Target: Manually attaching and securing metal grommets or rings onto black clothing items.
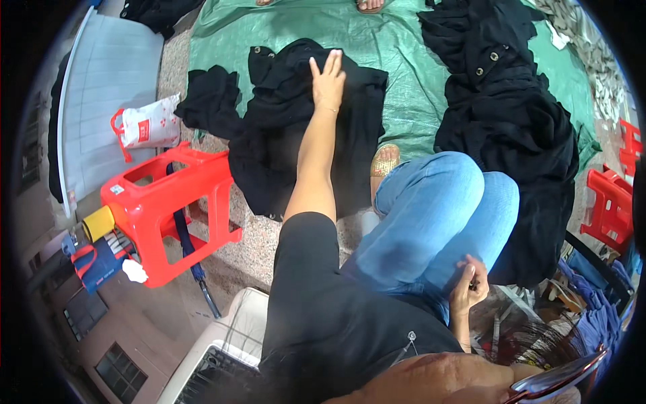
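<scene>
My left hand (328, 84) rests on the far part of the black garment (279, 124), fingers extended, gripping nothing. The garment lies left of my jeans (437, 195), partly on the green sheet (417, 94). My right hand (472, 284) is curled near, over my jeans; I cannot tell whether it holds anything. A red stool (138, 210) stands left, more black clothes (508, 128) lie right

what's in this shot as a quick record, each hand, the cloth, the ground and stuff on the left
left hand: fingers spread, on or just above the black garment
right hand: fingers curled, by the blue jeans; contents unclear
garment: black, rumpled, partly on green sheet, partly over speckled floor
other cloth: more black cloth, right of the knees
left side: red stool, white bag beyond it
</scene>
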